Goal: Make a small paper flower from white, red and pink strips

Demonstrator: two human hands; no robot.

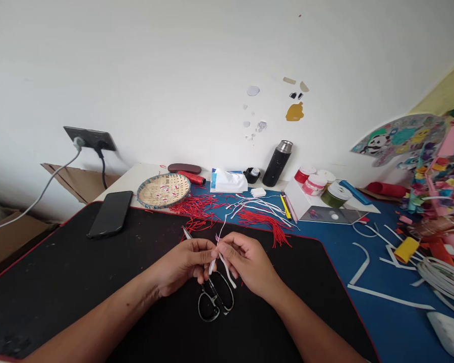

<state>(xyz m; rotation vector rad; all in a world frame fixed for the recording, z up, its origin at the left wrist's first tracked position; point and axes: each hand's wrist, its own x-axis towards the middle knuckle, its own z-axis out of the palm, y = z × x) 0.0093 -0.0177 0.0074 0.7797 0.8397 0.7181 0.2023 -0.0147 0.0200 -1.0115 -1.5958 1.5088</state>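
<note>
My left hand (185, 262) and my right hand (245, 259) meet over the black mat (79, 282), fingers pinched together on a thin white strip (224, 263) with a fine white thread rising from it. Black-handled scissors (214, 297) lie on the mat just under my hands, their blades pointing away toward the left. Beyond my fingers lie heaps of red strips (263, 222) and a bundle of white strips (257, 205).
A black phone (111, 213) and a woven basket (163, 190) sit far left. At the back stand a tissue box (228, 180), a black flask (277, 162) and red-lidded jars (314, 182). White strips (386, 297) and colourful paper scraps (435, 191) cover the blue right side.
</note>
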